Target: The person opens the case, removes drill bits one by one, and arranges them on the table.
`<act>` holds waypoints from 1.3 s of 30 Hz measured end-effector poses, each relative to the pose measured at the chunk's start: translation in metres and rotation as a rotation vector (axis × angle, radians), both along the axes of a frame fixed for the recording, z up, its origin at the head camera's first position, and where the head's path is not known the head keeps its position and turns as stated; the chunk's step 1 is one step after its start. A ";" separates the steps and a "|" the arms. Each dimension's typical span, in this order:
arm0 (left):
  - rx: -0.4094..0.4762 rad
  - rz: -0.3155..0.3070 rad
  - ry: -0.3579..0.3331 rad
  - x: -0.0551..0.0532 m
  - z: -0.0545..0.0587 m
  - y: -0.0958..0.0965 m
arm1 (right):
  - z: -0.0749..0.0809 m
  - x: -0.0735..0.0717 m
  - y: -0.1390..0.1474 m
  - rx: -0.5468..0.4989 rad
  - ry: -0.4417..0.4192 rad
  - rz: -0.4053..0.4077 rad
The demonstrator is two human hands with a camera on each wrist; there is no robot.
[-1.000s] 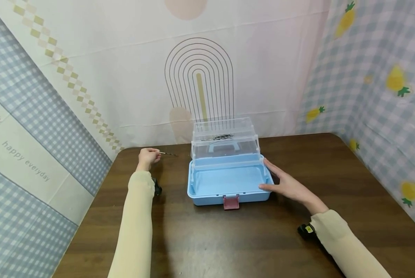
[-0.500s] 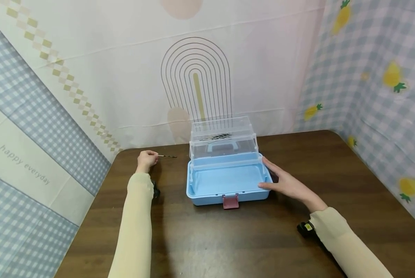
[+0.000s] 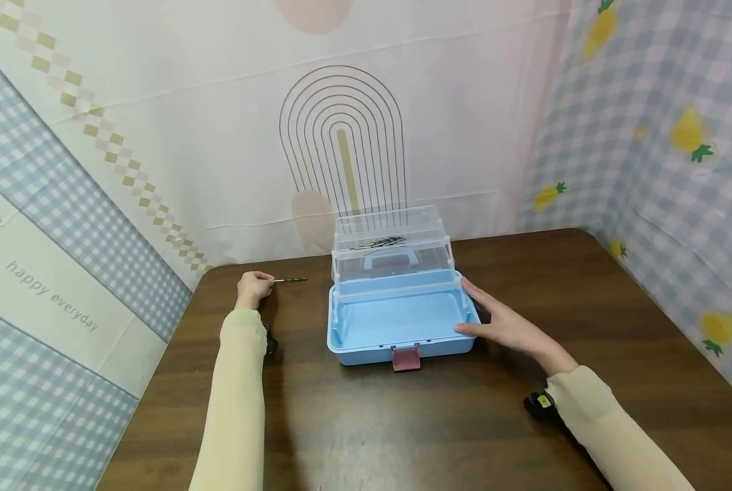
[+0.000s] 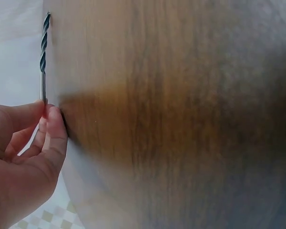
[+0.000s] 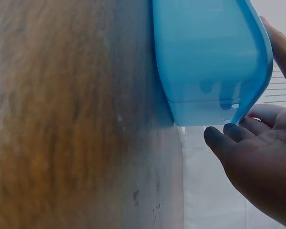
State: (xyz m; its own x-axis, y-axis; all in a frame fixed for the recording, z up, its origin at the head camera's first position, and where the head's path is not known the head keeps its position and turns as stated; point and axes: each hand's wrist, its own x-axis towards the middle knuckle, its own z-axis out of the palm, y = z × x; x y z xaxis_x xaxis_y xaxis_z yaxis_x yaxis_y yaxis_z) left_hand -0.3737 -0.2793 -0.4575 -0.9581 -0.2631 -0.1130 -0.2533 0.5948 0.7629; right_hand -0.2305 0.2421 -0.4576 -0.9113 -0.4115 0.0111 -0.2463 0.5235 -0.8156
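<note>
Near the far left of the table, my left hand (image 3: 254, 286) pinches a twist drill bit (image 3: 291, 280) by its smooth shank. In the left wrist view, the fluted end of the drill bit (image 4: 44, 45) sticks out beyond the thumb and fingertips. At mid-table stands a light-blue toolbox (image 3: 403, 352), its clear stepped trays (image 3: 390, 261) raised at the back. My right hand (image 3: 513, 329) holds its right rim, thumb over the edge. The right wrist view shows several fingers curled by a corner of the toolbox (image 5: 209, 67). Several slim dark pieces (image 3: 386, 242) lie in an upper tray.
A dark red latch (image 3: 406, 358) hangs open at the toolbox's front. The brown wooden table (image 3: 366, 416) ends at a patterned cloth backdrop (image 3: 464, 136) behind and a checked cloth (image 3: 679, 225) on the right.
My left hand has shifted slightly left and toward me, and the drill bit it pinches lies more level. My right hand stays on the toolbox. The head view has shifted a little.
</note>
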 end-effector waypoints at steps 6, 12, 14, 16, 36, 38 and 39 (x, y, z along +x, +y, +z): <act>-0.007 -0.005 -0.026 -0.002 -0.001 -0.003 | 0.002 0.000 -0.001 0.007 -0.005 -0.001; -0.045 -0.005 -0.014 0.001 0.001 -0.001 | 0.001 -0.001 -0.001 0.013 -0.008 -0.001; -0.063 -0.010 -0.010 0.002 0.002 0.000 | 0.001 -0.001 0.000 0.014 -0.007 0.000; -0.077 -0.014 -0.008 0.003 0.003 0.002 | 0.001 -0.001 0.000 0.014 -0.007 0.000; -0.049 -0.007 -0.013 0.004 0.003 0.003 | 0.001 -0.002 -0.001 0.007 -0.011 0.005; -0.038 -0.010 -0.012 0.003 0.003 0.002 | 0.001 -0.002 -0.001 0.001 -0.014 0.009; -0.032 -0.011 -0.012 0.003 0.003 0.002 | 0.001 -0.002 -0.001 -0.001 -0.016 0.010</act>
